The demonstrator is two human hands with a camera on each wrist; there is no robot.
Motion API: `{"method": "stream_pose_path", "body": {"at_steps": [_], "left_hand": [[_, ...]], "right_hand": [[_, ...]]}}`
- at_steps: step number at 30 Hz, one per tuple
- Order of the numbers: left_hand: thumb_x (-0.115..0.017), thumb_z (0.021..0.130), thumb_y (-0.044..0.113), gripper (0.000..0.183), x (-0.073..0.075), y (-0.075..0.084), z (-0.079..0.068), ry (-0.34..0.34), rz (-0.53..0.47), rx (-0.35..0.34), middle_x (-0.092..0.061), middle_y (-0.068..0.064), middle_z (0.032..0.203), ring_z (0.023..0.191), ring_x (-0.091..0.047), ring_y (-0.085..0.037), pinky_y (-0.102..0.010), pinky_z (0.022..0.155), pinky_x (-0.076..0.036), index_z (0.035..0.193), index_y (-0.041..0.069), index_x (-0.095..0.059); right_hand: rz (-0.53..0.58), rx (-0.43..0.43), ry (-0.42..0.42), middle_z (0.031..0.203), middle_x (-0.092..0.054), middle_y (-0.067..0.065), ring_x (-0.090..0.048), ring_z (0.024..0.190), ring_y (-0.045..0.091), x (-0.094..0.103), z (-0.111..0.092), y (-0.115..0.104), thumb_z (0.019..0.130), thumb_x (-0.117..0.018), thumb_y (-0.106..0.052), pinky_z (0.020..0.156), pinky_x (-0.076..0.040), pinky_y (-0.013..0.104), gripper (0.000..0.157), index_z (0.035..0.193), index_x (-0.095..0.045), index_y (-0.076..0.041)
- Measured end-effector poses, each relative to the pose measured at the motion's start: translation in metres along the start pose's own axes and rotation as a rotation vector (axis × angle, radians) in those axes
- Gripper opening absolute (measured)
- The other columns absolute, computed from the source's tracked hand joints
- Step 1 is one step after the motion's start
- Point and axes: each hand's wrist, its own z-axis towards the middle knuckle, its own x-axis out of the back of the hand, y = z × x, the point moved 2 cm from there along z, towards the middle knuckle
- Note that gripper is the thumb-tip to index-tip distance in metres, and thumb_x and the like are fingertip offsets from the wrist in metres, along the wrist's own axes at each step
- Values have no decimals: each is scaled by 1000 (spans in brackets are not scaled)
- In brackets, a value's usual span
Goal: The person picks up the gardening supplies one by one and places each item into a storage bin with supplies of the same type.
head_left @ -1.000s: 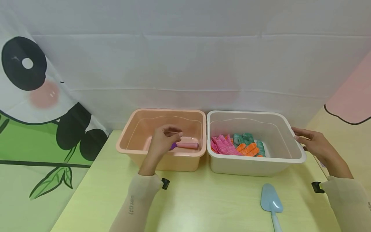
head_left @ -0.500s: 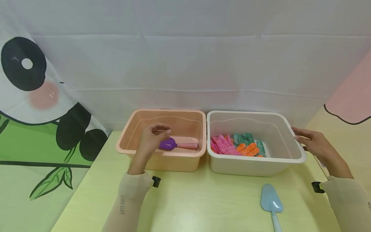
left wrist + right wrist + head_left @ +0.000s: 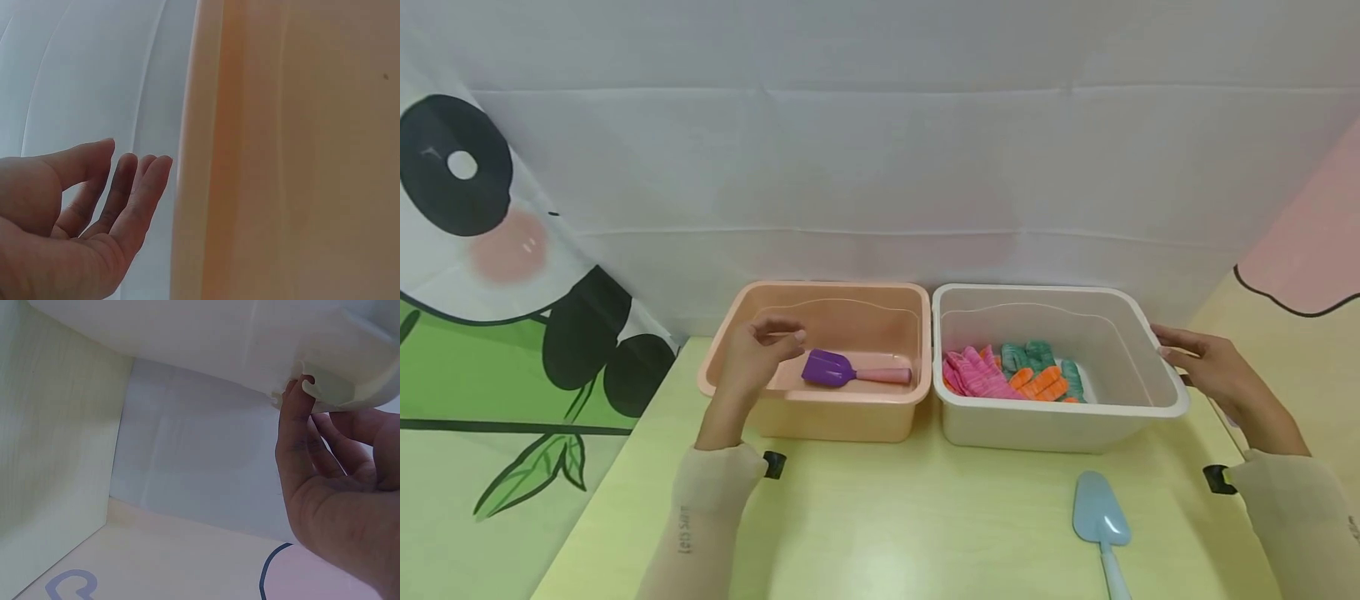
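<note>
My left hand (image 3: pixel 751 360) hovers over the left end of a peach plastic bin (image 3: pixel 842 417), fingers loosely bent and holding nothing. In the left wrist view, the thumb and fingertips of that hand (image 3: pixel 87 219) are near the bin's rim (image 3: pixel 194 156). Inside the peach bin lies a purple hand trowel (image 3: pixel 829 368) with a pink handle. At the right end of a white bin (image 3: pixel 1037 429), my right hand (image 3: pixel 1221 375) grips the rim; the right wrist view shows its fingers (image 3: pixel 297 425) curled beneath the edge.
Pink gloves (image 3: pixel 981 375), orange gloves (image 3: pixel 1041 385) and green gloves (image 3: pixel 1037 356) lie in the white bin. A light-blue trowel (image 3: pixel 1099 517) rests on the pale wooden table (image 3: pixel 880 517) in front. Behind the bins hangs a white cloth (image 3: pixel 880 167).
My left hand has moved left, away from the purple trowel, which now shows whole in the peach bin. The right hand has stayed at the white bin's rim.
</note>
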Motion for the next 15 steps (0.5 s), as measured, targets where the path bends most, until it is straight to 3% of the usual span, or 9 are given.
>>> {"method": "stream_pose_path", "body": {"at_steps": [4,7,15], "left_hand": [[-72,100,6,33,14,-2,-1,20,54,8,-69,-21,119,88,-74,-5,-25,84,-62,126,-13,-64],[-72,101,8,35,24,-3,-1,25,77,15,-67,-17,124,93,-73,-5,-26,86,-62,129,-12,-64],[-71,102,11,38,51,-3,-1,56,119,46,-70,2,111,90,-73,0,-21,85,-61,133,-9,-63]], "right_hand": [[-2,10,4,161,-30,41,-48,99,-19,0,0,-1,116,-43,-25,78,-55,14,59,163,-26,5],[-1,14,12,160,-33,41,-47,97,-21,0,0,-1,115,-45,-25,78,-56,15,59,163,-27,5],[7,6,5,162,-31,40,-45,99,-21,1,1,0,116,-44,-26,79,-56,15,59,164,-26,4]]}}
